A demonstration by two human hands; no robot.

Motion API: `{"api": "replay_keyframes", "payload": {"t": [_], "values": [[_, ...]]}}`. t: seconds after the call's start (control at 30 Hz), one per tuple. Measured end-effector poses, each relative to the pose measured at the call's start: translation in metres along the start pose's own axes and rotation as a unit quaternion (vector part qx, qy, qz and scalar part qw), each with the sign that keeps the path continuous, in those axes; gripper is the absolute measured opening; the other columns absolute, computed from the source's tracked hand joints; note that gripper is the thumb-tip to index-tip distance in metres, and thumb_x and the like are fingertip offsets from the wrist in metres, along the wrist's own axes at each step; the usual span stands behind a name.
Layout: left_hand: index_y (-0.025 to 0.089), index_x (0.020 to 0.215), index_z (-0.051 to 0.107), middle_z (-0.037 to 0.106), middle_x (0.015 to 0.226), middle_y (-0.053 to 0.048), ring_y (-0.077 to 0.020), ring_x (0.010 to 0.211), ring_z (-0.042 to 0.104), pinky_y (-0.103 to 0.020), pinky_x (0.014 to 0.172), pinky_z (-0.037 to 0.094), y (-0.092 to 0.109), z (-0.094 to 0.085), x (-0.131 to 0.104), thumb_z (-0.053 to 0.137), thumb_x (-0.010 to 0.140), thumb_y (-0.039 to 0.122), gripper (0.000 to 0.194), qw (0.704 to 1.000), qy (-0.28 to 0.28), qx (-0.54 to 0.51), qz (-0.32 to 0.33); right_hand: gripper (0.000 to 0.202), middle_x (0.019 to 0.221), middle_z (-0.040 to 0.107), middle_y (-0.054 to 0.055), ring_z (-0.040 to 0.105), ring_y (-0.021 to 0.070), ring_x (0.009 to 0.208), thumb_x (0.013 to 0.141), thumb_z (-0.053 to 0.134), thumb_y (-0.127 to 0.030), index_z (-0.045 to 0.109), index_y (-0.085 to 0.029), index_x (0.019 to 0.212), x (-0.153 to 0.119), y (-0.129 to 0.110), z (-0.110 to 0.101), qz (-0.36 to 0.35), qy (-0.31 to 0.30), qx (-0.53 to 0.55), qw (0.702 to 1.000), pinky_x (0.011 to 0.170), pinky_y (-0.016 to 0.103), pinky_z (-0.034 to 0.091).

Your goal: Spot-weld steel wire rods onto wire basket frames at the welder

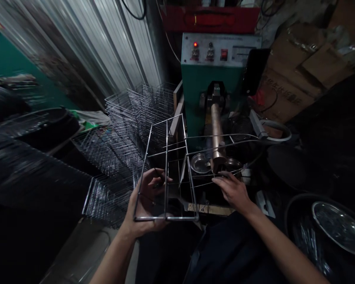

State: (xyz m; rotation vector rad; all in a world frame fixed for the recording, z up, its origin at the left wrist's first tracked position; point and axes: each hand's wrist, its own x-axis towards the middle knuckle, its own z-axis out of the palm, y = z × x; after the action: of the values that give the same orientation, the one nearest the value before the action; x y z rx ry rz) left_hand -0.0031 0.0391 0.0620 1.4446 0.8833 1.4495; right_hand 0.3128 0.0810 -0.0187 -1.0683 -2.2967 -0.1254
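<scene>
A rectangular wire frame (166, 165) of bright metal rods is tilted up in front of me. My left hand (150, 189) grips it from the left and below, its fingers curled behind the rods. Long thin wires run from the frame to the right, past the copper-coloured electrode arm (217, 130) of the green welding machine (192, 86). Just below the arm's tip, my right hand (232, 189) is closed in a pinch near these wires. What lies between its fingertips is too small and dark to make out.
Stacks of wire racks (139, 114) stand to the left of the machine. Small metal dishes (200, 163) sit under the arm. A dark tub (292, 221) with a shiny round plate (340, 225) is at lower right, and cardboard boxes (284, 90) fill the back right.
</scene>
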Motion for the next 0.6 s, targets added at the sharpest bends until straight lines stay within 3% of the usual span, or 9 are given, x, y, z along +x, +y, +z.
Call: {"api": "replay_keyframes", "payload": {"t": [0.17, 0.43, 0.6], "values": [[0.029, 0.13, 0.06, 0.06, 0.111, -0.005, -0.0256, 0.104, 0.063, -0.035, 0.088, 0.06, 0.002, 0.001, 0.004, 0.096, 0.05, 0.031, 0.088, 1.0, -0.005, -0.001, 0.009, 0.045, 0.116, 0.076, 0.005, 0.059, 0.0212, 0.125, 0.091, 0.055, 0.0, 0.069, -0.021, 0.128, 0.002, 0.001, -0.002, -0.01, 0.005, 0.008, 1.0, 0.09, 0.03, 0.06], [0.03, 0.13, 0.059, 0.057, 0.115, -0.007, -0.027, 0.104, 0.064, -0.04, 0.087, 0.062, -0.002, 0.0, 0.012, 0.095, 0.054, 0.033, 0.084, 0.999, -0.015, 0.021, 0.022, 0.047, 0.116, 0.076, 0.006, 0.059, 0.021, 0.126, 0.087, 0.058, 0.001, 0.07, -0.023, 0.126, 0.003, 0.005, 0.003, 0.01, -0.009, -0.005, 1.0, 0.088, 0.028, 0.059], [0.027, 0.129, 0.058, 0.063, 0.11, -0.007, -0.0265, 0.102, 0.064, -0.039, 0.085, 0.06, -0.006, -0.004, 0.012, 0.096, 0.055, 0.042, 0.084, 0.999, -0.002, 0.036, 0.004, 0.04, 0.111, 0.076, 0.004, 0.061, 0.0198, 0.121, 0.091, 0.057, -0.001, 0.072, -0.023, 0.12, 0.007, 0.003, 0.003, 0.025, -0.007, -0.005, 1.0, 0.085, 0.025, 0.058]]}}
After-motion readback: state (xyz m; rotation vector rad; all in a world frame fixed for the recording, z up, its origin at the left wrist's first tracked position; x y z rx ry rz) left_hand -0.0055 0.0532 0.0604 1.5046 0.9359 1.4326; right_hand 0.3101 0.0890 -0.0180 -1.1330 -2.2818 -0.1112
